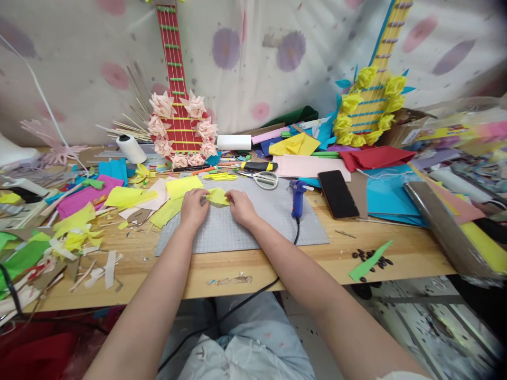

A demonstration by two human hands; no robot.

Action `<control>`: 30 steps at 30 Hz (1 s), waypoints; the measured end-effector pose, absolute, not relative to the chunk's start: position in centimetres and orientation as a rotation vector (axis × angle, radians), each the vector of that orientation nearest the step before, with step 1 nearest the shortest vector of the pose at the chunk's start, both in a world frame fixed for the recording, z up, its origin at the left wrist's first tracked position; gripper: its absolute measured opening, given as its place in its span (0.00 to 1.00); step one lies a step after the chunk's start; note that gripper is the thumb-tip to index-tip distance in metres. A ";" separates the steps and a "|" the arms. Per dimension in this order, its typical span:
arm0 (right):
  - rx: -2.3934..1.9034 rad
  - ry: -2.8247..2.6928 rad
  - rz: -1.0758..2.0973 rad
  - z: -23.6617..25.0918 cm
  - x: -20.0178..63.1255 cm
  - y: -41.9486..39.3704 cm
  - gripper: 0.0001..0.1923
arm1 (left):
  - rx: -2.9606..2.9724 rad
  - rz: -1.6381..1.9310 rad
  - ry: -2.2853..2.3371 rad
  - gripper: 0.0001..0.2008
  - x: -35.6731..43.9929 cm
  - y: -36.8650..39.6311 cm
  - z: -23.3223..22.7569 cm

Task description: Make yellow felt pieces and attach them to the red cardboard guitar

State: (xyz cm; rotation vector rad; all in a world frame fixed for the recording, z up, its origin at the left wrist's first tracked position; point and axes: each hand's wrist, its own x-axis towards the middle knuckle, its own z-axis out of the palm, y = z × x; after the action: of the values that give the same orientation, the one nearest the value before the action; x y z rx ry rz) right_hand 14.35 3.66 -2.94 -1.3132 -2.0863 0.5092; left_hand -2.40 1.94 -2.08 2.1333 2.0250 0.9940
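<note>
Between my two hands a small piece of yellow crepe paper is stretched just over the grey cutting mat. My left hand pinches its left end, and my right hand pinches the right end. More yellow paper lies beside my left hand, partly on the mat. Behind the hands are a pair of scissors and a yellow-and-black utility knife. A blue glue gun stands on the mat to the right of my right hand.
A red paper guitar with pink flowers and a yellow one lean at the back. A phone lies right of the mat. Paper scraps cover the left side. Dark seeds lie near the front edge; the glue gun's cord hangs over it.
</note>
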 end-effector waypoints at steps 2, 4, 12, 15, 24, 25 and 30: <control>-1.292 -2.040 0.518 -2.8 14.5 3.6 0.18 | 2.130 0.952 2.069 0.08 -2.2 1.8 -1.9; -1.254 -2.009 0.499 -2.4 14.8 3.4 0.19 | 2.135 0.898 2.128 0.05 -1.9 1.5 -1.7; -1.252 -2.185 0.351 -1.2 15.1 2.3 0.20 | 2.250 0.749 2.188 0.07 0.9 -0.3 -1.3; -1.319 -2.118 0.399 -1.6 15.1 2.6 0.19 | 2.253 0.788 2.094 0.09 0.9 -0.4 -1.3; -1.310 -1.911 0.846 -2.8 16.3 4.6 0.15 | 1.990 0.868 2.043 0.15 0.2 -0.3 -1.6; -1.304 -1.893 0.874 -2.9 16.3 4.7 0.15 | 1.975 0.869 2.043 0.15 0.2 -0.2 -1.6; -1.362 -1.813 0.860 -3.0 16.1 4.8 0.12 | 1.878 0.889 2.030 0.16 0.1 0.2 -1.6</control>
State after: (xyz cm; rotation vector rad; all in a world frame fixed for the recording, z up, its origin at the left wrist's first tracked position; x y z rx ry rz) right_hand 16.13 4.78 -2.99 -1.3620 -1.8133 0.8596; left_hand 0.14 0.20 -1.64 1.8780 2.0295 0.8894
